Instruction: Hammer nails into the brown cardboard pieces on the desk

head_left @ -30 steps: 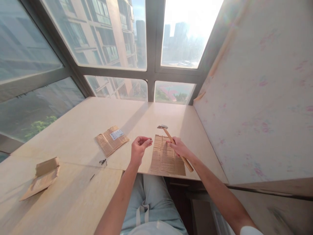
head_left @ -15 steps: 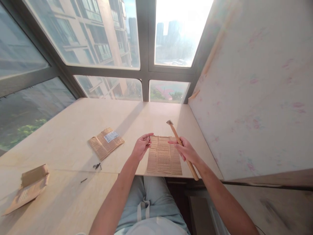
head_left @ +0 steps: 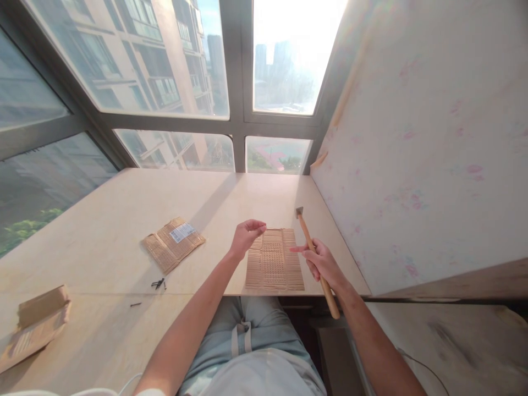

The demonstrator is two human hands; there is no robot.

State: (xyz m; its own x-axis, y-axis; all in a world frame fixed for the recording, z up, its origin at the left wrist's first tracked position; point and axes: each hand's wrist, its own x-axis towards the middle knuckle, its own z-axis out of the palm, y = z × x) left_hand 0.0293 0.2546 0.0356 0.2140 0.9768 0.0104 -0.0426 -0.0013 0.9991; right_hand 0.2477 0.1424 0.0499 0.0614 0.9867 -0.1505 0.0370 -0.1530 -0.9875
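My right hand is wrapped round the wooden handle of a hammer, its index finger stretched out to the left. The hammer's metal head points away from me, and the handle's end hangs past the table's near edge. A flat piece of corrugated cardboard, with rows of small holes in its middle, lies in front of me. Over its far left corner, my left hand has thumb and fingers pinched together. Whatever may be between these fingertips is too small to make out.
The pale wooden table reaches to the windows. On it lie a labelled cardboard piece, several dark nails, a single nail and a folded cardboard piece. A patterned wall bounds the right side.
My left hand has turned over the cardboard's far edge, its fingers now pinched closer together. The hammer has swung more upright and shifted right with my right hand. The view has shifted slightly.
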